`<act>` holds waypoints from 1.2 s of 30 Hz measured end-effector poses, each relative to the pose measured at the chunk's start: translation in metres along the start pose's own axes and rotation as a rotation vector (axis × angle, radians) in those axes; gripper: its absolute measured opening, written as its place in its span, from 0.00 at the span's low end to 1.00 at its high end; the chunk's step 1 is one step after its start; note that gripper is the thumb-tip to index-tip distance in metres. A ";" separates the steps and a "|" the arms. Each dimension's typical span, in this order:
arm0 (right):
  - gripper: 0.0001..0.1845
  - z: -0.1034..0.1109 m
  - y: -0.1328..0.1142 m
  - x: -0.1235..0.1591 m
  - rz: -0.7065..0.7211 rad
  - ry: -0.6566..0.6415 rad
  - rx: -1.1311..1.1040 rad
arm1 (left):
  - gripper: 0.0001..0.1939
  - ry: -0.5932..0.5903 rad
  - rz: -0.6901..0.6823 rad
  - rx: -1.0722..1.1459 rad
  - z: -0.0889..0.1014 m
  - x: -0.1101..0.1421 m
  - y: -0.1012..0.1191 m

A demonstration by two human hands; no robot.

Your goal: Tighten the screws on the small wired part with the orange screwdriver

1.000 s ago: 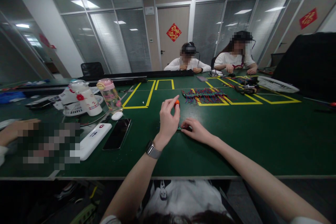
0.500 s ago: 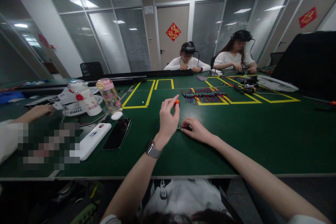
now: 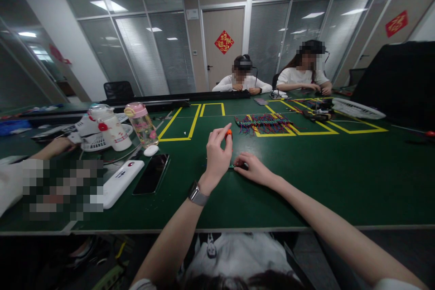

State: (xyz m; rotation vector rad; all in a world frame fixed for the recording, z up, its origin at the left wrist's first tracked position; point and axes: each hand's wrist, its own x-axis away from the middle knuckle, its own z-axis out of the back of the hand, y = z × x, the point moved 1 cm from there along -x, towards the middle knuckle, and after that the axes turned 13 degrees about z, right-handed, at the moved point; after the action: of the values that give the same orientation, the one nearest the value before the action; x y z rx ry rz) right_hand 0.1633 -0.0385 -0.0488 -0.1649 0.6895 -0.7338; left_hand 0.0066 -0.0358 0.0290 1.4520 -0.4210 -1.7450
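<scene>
My left hand [image 3: 218, 152] is raised over the table with its fingers closed around a slim tool with an orange end [image 3: 229, 132]. Only that end shows between thumb and index finger; the rest is hidden by the hand. Just to its right, my right hand [image 3: 250, 167] rests low on the table, fingers bent and pressed on the edge of a small green circuit board [image 3: 231, 166]. Most of the board lies out of sight behind my left hand. Beyond both hands lies a row of green boards with red and blue wires [image 3: 267, 123].
To the left lie a black phone [image 3: 151, 173], a white power bank [image 3: 123, 183], a white round case [image 3: 151, 150] and bottles [image 3: 140, 124]. Yellow tape [image 3: 176, 138] marks the green table. A neighbour's arm [image 3: 54, 147] reaches in at left; two people sit opposite.
My hands, the tool and the board look unmoved. The neighbour's arm at left has shifted slightly right, and the person at far right has moved their hands.
</scene>
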 end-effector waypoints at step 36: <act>0.02 -0.001 0.002 0.000 -0.002 -0.005 -0.004 | 0.13 0.020 -0.021 0.023 0.000 0.000 0.000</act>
State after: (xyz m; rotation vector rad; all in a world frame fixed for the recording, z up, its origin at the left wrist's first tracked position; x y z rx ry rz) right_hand 0.1640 -0.0367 -0.0505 -0.1710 0.6857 -0.7337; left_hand 0.0069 -0.0354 0.0291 1.4936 -0.4183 -1.7457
